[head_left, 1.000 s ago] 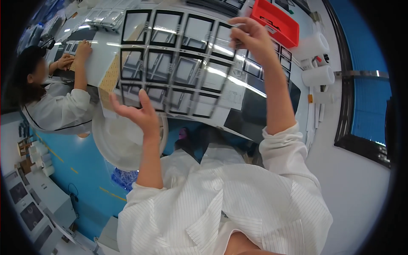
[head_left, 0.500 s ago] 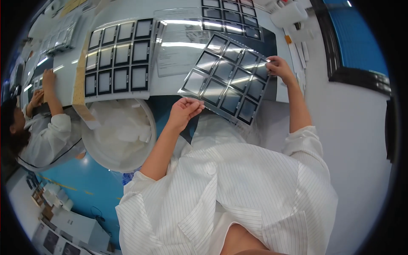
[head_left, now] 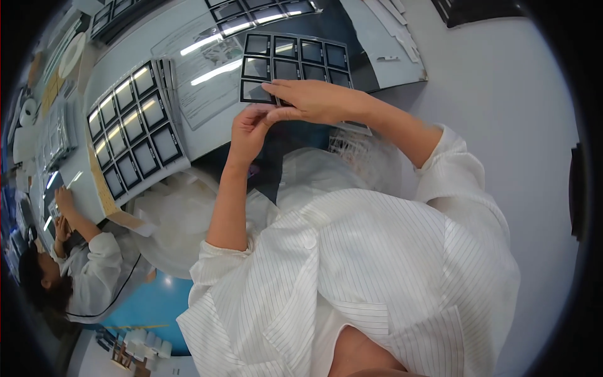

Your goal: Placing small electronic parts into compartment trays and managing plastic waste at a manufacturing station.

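Black-framed clear sheet [head_left: 286, 68], upper centre, sits just above both hands: right [head_left: 314, 100] mostly open across its lower edge, left [head_left: 249, 131] curled near the lower-left corner, can't tell if gripping.

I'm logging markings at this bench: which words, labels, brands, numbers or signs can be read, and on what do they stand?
None can be read.
Central framed sheet: tiny pale marks on its black borders, too small.
Left stack of framed sheets: tiny pale marks, too small.
Printed paper between them: faint lines, too small and blurred.
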A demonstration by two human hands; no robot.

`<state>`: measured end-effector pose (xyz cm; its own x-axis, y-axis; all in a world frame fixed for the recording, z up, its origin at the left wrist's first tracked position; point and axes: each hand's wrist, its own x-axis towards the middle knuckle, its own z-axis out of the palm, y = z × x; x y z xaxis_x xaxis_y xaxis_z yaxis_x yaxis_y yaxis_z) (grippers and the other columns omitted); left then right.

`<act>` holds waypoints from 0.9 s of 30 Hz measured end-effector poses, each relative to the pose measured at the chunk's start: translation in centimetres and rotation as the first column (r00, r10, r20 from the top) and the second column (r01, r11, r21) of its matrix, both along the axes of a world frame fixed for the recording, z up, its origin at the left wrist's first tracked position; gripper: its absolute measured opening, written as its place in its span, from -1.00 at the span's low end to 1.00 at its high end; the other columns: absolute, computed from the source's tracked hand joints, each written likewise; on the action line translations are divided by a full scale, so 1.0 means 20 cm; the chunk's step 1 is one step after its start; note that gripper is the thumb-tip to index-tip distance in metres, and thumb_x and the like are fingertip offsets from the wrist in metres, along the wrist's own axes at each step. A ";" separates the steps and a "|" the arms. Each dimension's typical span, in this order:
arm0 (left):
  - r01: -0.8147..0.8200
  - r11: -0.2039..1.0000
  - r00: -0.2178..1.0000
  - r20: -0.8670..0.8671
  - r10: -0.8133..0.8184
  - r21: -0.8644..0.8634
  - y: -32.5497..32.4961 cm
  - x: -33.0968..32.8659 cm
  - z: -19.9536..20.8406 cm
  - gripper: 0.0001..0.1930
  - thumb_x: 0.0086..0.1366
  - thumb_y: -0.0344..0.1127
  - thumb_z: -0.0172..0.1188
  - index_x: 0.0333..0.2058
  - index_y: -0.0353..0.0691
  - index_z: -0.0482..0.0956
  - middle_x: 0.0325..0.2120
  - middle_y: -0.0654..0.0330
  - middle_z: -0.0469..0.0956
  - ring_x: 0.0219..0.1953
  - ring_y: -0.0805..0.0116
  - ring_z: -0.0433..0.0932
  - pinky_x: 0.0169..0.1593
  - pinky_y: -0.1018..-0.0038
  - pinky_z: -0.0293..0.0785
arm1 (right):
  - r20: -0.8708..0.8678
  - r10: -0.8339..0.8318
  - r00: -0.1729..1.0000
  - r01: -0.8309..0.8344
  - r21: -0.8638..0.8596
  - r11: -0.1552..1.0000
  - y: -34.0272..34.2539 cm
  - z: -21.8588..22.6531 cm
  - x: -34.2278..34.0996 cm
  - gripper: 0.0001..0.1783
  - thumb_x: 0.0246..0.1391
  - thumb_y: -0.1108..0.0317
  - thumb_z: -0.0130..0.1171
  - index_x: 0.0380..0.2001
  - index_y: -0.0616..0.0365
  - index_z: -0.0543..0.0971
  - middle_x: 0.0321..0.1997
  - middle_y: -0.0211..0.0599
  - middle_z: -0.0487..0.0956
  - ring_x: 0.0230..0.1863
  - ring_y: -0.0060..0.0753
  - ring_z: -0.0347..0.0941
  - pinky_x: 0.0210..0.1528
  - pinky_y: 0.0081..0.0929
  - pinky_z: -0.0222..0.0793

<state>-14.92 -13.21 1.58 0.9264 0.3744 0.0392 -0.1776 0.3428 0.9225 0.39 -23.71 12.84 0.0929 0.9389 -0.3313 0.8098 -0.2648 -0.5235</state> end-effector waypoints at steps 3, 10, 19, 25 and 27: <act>-0.028 0.999 0.998 -0.050 0.026 -0.025 -0.03 -0.01 -0.03 -0.94 0.24 -0.55 0.10 -0.34 -0.34 0.54 -0.36 0.19 0.58 -0.24 0.48 0.52 -0.09 0.57 0.42 | 0.383 0.231 0.894 -0.320 0.188 0.929 0.00 0.05 0.07 -0.55 0.29 0.11 -0.19 0.02 0.23 0.42 -0.07 -0.09 0.54 -0.11 -0.01 0.48 -0.05 -0.26 0.39; 0.170 0.972 0.930 -0.300 -0.213 -0.163 0.02 -0.28 -0.14 -0.38 0.08 -0.46 0.30 0.10 -0.31 0.24 -0.02 0.02 0.48 -0.02 0.32 0.48 0.05 0.49 0.35 | 0.102 -0.042 0.994 0.034 0.082 0.996 -0.05 0.27 0.04 -0.55 0.29 0.09 -0.20 -0.27 0.26 0.54 -0.31 -0.10 0.55 -0.22 -0.03 0.45 -0.13 -0.27 0.36; 0.338 0.937 0.892 -0.289 -0.348 -0.086 0.15 -0.03 0.01 -0.69 0.18 -0.36 0.24 -0.13 -0.36 0.48 -0.33 0.20 0.58 -0.25 0.43 0.56 -0.07 0.49 0.48 | 0.162 -0.180 0.970 0.201 -0.125 0.971 -0.09 0.25 -0.12 -0.45 0.04 0.51 0.01 0.14 0.34 0.23 -0.20 0.05 0.51 -0.11 -0.05 0.45 -0.04 -0.33 0.34; 0.415 0.909 0.870 -0.275 -0.410 -0.044 -0.01 -0.07 -0.08 -0.73 0.21 -0.49 0.16 -0.10 -0.40 0.52 -0.25 0.21 0.59 -0.20 0.49 0.53 -0.07 0.52 0.46 | -0.355 -0.040 0.934 -0.156 -0.505 0.849 -0.16 0.14 0.17 -0.32 0.08 0.43 -0.16 0.30 0.30 0.04 0.38 0.05 0.07 0.41 -0.15 -0.05 0.38 -0.44 -0.14; 0.416 0.909 0.849 -0.373 -0.374 0.035 -0.03 -0.16 -0.27 -0.72 0.20 -0.51 0.16 -0.09 -0.40 0.52 -0.24 0.20 0.59 -0.20 0.50 0.53 -0.07 0.53 0.45 | -0.382 -0.102 0.918 -0.094 -0.461 0.882 -0.13 0.28 0.21 -0.30 0.04 0.39 -0.12 0.30 0.25 0.10 0.36 -0.04 0.14 0.38 -0.22 0.04 0.36 -0.49 -0.09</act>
<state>-18.15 -13.90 -3.83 0.9552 -0.0140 -0.2956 0.2920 0.2073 0.9337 4.67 -26.23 18.48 -0.1302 0.6669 -0.7337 0.5673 -0.5568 -0.6067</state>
